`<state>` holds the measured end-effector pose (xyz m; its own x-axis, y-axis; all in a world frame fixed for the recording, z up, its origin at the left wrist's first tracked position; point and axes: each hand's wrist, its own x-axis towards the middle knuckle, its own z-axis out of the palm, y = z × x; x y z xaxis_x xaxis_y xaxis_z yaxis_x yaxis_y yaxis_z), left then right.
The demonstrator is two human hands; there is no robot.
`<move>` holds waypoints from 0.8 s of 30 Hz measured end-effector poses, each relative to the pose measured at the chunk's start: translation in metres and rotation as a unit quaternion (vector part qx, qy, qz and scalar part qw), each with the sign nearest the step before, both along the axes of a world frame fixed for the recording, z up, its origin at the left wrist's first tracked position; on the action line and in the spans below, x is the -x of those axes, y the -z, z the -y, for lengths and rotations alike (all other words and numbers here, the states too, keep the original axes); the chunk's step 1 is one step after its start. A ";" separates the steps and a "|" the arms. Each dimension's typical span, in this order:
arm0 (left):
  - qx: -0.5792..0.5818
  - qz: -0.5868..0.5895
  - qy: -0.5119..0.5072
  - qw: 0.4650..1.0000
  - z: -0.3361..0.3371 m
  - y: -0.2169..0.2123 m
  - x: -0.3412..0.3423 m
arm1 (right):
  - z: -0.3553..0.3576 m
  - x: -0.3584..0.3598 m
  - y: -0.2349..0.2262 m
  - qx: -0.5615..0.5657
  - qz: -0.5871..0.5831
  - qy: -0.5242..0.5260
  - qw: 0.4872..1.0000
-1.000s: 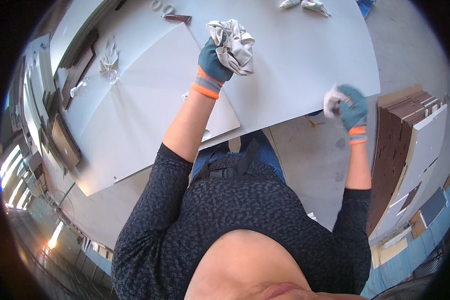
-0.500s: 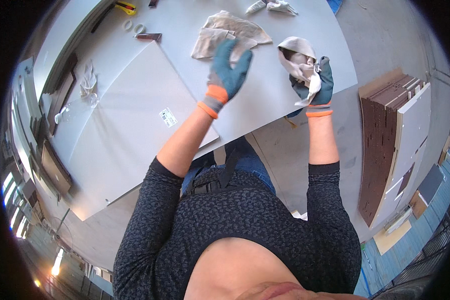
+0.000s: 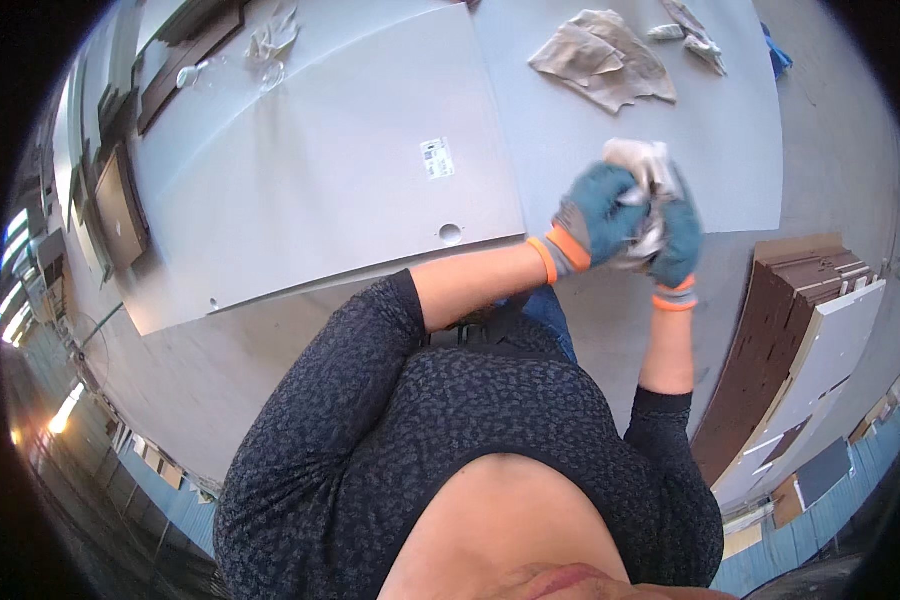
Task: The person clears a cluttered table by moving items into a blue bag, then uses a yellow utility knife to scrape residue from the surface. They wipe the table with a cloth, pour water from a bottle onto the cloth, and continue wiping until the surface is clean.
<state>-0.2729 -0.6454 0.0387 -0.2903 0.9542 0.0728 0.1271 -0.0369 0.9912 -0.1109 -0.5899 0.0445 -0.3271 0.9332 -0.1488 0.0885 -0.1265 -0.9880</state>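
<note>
Both my hands wear green work gloves with orange and grey cuffs. They meet around a crumpled off-white rag [image 3: 638,155] above the table's front edge. My left hand [image 3: 602,212] closes on the rag from the left. My right hand [image 3: 679,238] grips it from the right, fingers somewhat blurred. Beyond them a beige cloth [image 3: 606,60] lies spread on the grey table [image 3: 730,170]. To the left rests a large light-grey panel [image 3: 340,190] with a white label [image 3: 436,158] and a round hole [image 3: 450,234] near its front corner.
A clear plastic bottle [image 3: 210,75] and a thin rag [image 3: 273,38] lie at the far left. A tube and a whitish rag [image 3: 698,40] lie at the far right. Stacked brown and white boards [image 3: 785,350] stand on the floor to my right.
My left hand has come away from beside the beige cloth and joined my right hand on the off-white rag. The view has shifted, so the panel shows more fully.
</note>
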 end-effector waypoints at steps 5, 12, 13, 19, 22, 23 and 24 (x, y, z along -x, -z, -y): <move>-0.002 -0.007 0.177 0.984 0.089 -0.005 0.070 | 0.077 0.074 0.003 0.096 -0.030 0.035 0.994; 0.054 -0.548 -0.136 0.824 0.232 0.085 0.328 | 0.065 0.123 0.070 -0.378 0.234 0.019 0.896; 0.131 -0.590 -0.158 0.781 0.262 0.096 0.370 | 0.078 0.146 0.078 -0.390 0.273 -0.014 0.879; 0.300 -0.617 -0.144 0.713 0.326 0.127 0.415 | 0.299 0.307 0.101 -0.426 0.321 -0.228 0.815; 0.293 -0.608 -0.148 0.723 0.316 0.122 0.412 | 0.418 0.356 0.120 -0.284 0.065 -0.485 0.825; 0.298 -0.605 -0.151 0.722 0.318 0.127 0.414 | 0.413 0.358 0.088 -0.105 0.112 -0.625 0.766; 0.305 -0.603 -0.155 0.721 0.321 0.131 0.414 | 0.402 0.353 0.070 -0.087 0.087 -0.595 0.794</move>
<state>-0.6866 -0.9668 -0.0918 -0.5722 0.8189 0.0445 0.8187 0.5736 -0.0263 -0.4635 -0.9920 -0.0255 -0.9815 -0.0098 -0.1911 0.1804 0.2864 -0.9410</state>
